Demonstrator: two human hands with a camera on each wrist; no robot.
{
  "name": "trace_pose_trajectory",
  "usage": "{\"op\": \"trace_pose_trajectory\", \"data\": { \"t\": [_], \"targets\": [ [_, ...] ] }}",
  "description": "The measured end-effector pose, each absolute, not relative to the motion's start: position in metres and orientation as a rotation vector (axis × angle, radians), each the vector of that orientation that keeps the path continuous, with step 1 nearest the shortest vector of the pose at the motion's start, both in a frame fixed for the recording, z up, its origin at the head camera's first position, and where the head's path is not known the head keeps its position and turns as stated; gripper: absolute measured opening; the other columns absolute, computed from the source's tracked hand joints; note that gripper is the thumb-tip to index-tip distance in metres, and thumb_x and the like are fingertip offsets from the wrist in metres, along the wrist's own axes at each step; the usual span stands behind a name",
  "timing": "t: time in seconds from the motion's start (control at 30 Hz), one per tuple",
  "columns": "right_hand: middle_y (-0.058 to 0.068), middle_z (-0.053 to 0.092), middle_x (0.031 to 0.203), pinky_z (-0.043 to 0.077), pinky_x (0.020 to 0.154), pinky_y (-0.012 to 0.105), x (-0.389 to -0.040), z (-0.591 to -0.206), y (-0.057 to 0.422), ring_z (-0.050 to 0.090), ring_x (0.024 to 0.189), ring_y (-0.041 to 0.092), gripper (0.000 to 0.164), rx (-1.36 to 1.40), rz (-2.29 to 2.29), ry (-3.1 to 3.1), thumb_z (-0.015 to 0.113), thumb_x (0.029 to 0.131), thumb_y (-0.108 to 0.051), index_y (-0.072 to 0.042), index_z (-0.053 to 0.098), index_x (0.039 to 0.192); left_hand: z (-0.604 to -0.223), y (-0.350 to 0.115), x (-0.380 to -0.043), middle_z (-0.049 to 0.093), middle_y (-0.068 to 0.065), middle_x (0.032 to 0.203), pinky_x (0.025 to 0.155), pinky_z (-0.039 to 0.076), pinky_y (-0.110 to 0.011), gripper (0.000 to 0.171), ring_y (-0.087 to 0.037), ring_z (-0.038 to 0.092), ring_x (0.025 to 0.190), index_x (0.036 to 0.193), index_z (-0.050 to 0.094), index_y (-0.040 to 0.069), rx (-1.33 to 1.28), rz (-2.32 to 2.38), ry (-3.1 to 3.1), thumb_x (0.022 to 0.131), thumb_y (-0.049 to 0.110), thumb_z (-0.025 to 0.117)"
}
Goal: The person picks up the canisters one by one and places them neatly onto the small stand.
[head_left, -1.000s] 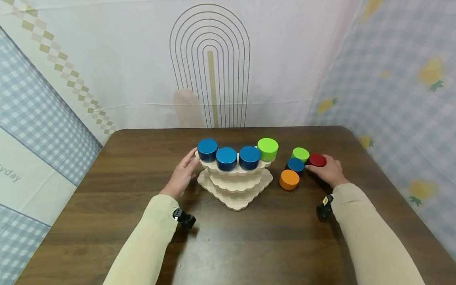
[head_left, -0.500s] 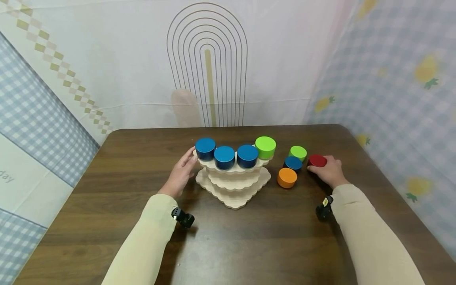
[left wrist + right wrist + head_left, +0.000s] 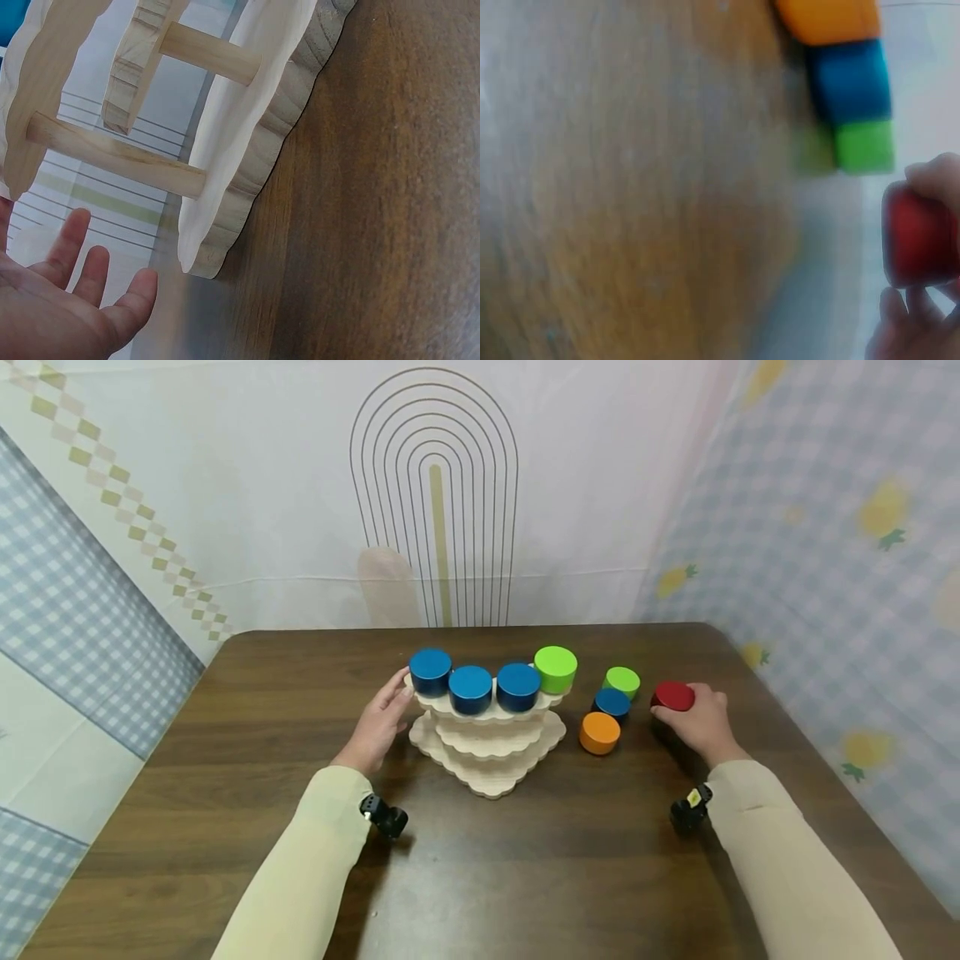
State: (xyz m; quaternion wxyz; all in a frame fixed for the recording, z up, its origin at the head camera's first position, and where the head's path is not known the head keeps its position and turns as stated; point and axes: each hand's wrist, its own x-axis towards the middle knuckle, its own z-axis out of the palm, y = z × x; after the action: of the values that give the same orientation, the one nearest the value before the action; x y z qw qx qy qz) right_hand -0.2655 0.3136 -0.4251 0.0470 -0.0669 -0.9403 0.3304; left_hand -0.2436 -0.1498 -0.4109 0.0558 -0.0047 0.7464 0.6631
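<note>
A pale wooden tiered stand [image 3: 491,739] with scalloped edges has three blue cylinders [image 3: 470,690] and a green cylinder [image 3: 556,669] on its top tier. My left hand [image 3: 377,724] touches the left edge of that tier; in the left wrist view several of its fingers [image 3: 129,307] extend loosely, clear of the dowels. My right hand [image 3: 707,720] grips a red cylinder [image 3: 672,696] between thumb and fingers. In the right wrist view this red cylinder [image 3: 919,236] looks raised off the table, though the picture is blurred.
Left of the red cylinder, a smaller green cylinder [image 3: 622,682], a blue cylinder [image 3: 611,703] and an orange cylinder [image 3: 600,733] stand close together in a row. All rest on a dark wooden table [image 3: 510,877]. Patterned cloth [image 3: 285,485] hangs behind it.
The red cylinder has come away from the green and blue ones, moving slightly right and up in my right hand. My left hand stays at the stand; the head view shifts a little.
</note>
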Motion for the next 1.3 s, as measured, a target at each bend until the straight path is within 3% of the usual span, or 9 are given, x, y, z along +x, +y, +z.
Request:
{"op": "trace_pose_trajectory", "data": {
  "t": [0.5,1.3],
  "targets": [
    [0.033,0.032,0.131,0.046,0.089,0.061,-0.234,-0.395,0.278,0.035,0.117,0.047,0.068,-0.106,1.103,-2.755,0.068,0.089,-0.027,0.012,0.035,0.134,-0.411,-0.151,-0.244,0.023,-0.011,0.158,0.110,0.027,-0.059,0.052,-0.030,0.021,0.145,0.154,0.024,0.025,-0.005,2.050,2.223,0.105,0.035,0.038],
    [0.028,0.035,0.128,0.048,0.090,0.056,-0.216,-0.388,0.219,0.044,0.112,0.042,0.066,0.105,1.121,-2.851,0.072,0.084,-0.022,0.008,0.039,0.133,-0.411,-0.148,-0.244,0.022,-0.007,0.159,0.110,0.027,-0.058,0.052,-0.030,0.019,0.145,0.154,0.024,0.025,-0.010,2.035,2.240,0.105,0.036,0.037]
  ]
}}
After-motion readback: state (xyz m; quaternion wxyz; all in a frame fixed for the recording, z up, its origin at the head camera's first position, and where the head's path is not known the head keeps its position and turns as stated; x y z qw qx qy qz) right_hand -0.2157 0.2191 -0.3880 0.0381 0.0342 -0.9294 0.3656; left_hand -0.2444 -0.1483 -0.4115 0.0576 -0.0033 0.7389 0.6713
